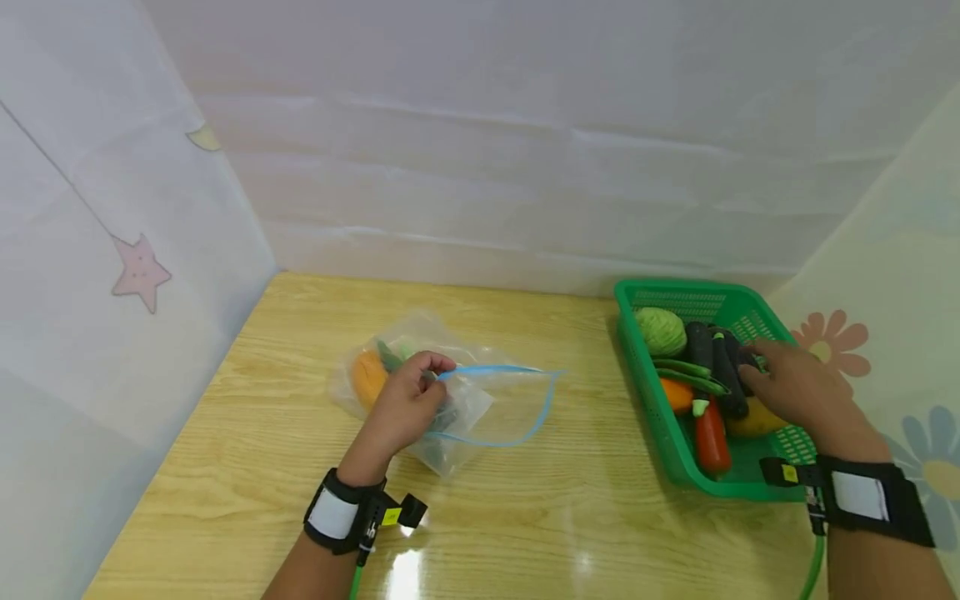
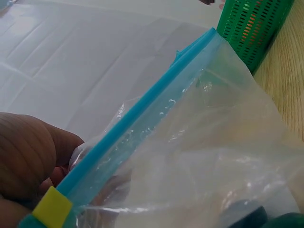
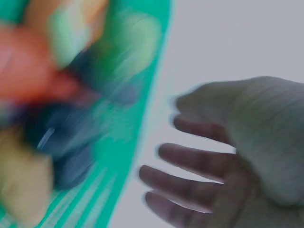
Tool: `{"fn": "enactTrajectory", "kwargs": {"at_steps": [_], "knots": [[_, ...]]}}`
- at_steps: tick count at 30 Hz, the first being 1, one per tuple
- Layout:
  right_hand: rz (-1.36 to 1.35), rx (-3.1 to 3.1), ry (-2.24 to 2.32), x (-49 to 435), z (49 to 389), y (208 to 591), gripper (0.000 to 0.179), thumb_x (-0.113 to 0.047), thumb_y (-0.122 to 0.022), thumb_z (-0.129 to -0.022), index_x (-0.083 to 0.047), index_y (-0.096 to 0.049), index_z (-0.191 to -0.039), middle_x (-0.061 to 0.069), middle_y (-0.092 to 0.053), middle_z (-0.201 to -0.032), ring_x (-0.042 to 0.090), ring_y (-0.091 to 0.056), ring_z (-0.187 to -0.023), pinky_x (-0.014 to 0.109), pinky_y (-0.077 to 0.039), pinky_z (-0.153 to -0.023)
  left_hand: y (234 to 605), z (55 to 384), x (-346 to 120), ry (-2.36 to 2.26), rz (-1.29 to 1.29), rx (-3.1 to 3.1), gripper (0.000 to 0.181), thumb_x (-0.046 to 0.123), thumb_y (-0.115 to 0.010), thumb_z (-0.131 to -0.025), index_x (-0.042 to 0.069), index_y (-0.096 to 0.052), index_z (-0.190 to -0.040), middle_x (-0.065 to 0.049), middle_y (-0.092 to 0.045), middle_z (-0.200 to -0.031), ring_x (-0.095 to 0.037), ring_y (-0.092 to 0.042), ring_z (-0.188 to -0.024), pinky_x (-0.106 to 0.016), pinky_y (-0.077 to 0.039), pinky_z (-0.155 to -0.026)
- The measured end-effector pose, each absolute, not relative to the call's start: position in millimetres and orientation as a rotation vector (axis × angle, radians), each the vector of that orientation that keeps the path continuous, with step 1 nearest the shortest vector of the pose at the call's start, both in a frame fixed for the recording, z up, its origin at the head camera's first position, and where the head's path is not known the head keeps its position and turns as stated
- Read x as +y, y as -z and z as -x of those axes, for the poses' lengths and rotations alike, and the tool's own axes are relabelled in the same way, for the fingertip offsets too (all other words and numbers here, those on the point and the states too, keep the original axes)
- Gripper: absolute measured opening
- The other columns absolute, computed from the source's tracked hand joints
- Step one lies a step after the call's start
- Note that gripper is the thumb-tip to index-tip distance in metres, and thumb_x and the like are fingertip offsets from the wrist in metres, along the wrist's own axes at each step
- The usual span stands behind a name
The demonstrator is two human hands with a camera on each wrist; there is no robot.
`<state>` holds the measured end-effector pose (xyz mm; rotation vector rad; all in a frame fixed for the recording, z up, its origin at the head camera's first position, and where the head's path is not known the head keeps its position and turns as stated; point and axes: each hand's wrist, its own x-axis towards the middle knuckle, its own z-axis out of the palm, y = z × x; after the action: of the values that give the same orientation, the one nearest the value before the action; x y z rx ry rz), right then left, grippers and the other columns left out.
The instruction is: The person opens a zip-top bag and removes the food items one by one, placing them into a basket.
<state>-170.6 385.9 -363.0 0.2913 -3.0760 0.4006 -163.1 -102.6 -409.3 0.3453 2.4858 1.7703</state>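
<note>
My left hand (image 1: 408, 404) grips the rim of a clear zip bag (image 1: 517, 421) with a blue zip strip. The bag lies on its side with its mouth gaping to the right. Through the plastic show an orange vegetable (image 1: 368, 377) and some green ones. In the left wrist view, the thumb and fingers sit by the blue strip (image 2: 137, 111). Over the right side of a green basket (image 1: 647, 408) is my right hand (image 1: 806, 392), beside dark, long vegetables (image 1: 724, 375). The blurred right wrist view has its fingers (image 3: 190, 183) apart, holding nothing.
In the basket also lie a cabbage (image 1: 660, 332), green pods (image 1: 690, 377), an orange vegetable (image 1: 677, 396), a red vegetable (image 1: 711, 440) and a yellowish one (image 1: 756, 419). Behind the wooden table (image 1: 300, 467) stands a white sheeted wall (image 1: 487, 167).
</note>
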Motion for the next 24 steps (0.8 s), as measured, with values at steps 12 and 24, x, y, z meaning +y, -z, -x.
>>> {"fn": "enactTrajectory", "kwargs": {"at_steps": [12,24], "knots": [[-1.270,-2.597,-0.696,168,142,375,0.019,0.002,-0.061,-0.094,-0.005,-0.069,-0.109,0.005,-0.068,-0.110,0.019,-0.066,-0.101,0.038,-0.056,-0.084,411,155,-91,-1.734,-0.523,2.627,0.021,0.003,-0.052,-0.099,0.010,-0.062,-0.117,-0.006,-0.060,-0.118,-0.018,-0.058,-0.087,-0.033,-0.051,-0.068],[-1.393,-3.019,-0.545,75,185,424,0.020,0.001,-0.048,-0.099,-0.002,-0.061,-0.113,-0.001,-0.048,-0.073,0.011,-0.043,-0.066,0.026,-0.036,-0.063,404,151,-96,-1.608,-0.733,2.800,0.017,0.002,-0.054,-0.099,0.009,-0.063,-0.111,-0.001,-0.060,-0.110,-0.016,-0.057,-0.089,-0.036,-0.052,-0.075]]}}
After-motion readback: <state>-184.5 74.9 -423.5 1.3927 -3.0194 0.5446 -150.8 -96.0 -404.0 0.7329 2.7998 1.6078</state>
